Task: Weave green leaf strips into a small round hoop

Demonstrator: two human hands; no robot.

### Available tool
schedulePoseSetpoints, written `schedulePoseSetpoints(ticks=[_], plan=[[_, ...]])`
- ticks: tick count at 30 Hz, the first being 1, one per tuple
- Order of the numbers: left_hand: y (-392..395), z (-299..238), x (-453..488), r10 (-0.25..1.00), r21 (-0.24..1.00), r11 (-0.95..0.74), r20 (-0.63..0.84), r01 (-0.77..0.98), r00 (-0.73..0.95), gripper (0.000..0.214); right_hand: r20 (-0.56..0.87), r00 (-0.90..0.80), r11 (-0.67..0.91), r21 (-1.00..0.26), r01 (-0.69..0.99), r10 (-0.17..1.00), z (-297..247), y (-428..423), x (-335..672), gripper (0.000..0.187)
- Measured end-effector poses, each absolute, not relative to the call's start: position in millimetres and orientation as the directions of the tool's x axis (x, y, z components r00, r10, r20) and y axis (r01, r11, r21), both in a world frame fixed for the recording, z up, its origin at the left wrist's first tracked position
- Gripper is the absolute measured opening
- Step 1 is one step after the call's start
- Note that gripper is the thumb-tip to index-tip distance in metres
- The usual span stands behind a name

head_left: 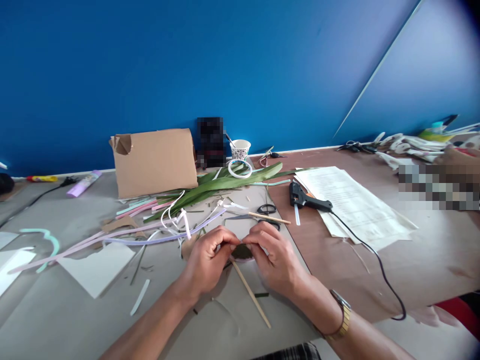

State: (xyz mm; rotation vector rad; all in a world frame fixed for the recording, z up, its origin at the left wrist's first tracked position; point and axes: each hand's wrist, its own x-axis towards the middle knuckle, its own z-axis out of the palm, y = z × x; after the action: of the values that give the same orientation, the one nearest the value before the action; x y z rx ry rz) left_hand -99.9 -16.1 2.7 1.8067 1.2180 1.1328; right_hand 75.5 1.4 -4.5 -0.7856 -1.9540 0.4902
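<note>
Between my two hands is a small round dark green piece (pixel 242 252) with a pale pinkish rim. My left hand (pixel 210 260) pinches its left edge with thumb and fingers. From the other side, my right hand (pixel 274 259) pinches the right edge; a gold watch (pixel 343 315) is on that wrist. Just below the piece, a thin wooden stick (pixel 252 295) lies slanting on the table. Black-handled scissors (pixel 267 209) lie beyond my hands, partly hidden under a second wooden stick (pixel 272 218).
Past my hands lie long green leaf strips (pixel 225 182), pastel strips (pixel 157 240) and a white ring (pixel 240 169). A cardboard box (pixel 155 162) and paper cup (pixel 240 149) stand by the wall. Rightward are a corded glue gun (pixel 311 201), papers (pixel 352 205) and another person's hand (pixel 459 167).
</note>
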Motion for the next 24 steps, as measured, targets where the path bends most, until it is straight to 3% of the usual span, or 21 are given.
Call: schedulePoseSetpoints(ticks=[18, 24], plan=[[-17.2, 3.7, -101.7, 0.924, 0.821, -0.378, 0.304, 0.427, 0.233, 0.019, 0.637, -0.404, 0.754, -0.541, 0.373, 0.657, -0.6, -0.6, 74.9, 0.024], [-17.4, 7.8, -97.7, 0.944, 0.848, -0.324, 0.263, 0.419, 0.198, 0.018, 0.542, -0.371, 0.648, -0.706, 0.286, 0.754, 1.4, 0.5, 76.8, 0.021]])
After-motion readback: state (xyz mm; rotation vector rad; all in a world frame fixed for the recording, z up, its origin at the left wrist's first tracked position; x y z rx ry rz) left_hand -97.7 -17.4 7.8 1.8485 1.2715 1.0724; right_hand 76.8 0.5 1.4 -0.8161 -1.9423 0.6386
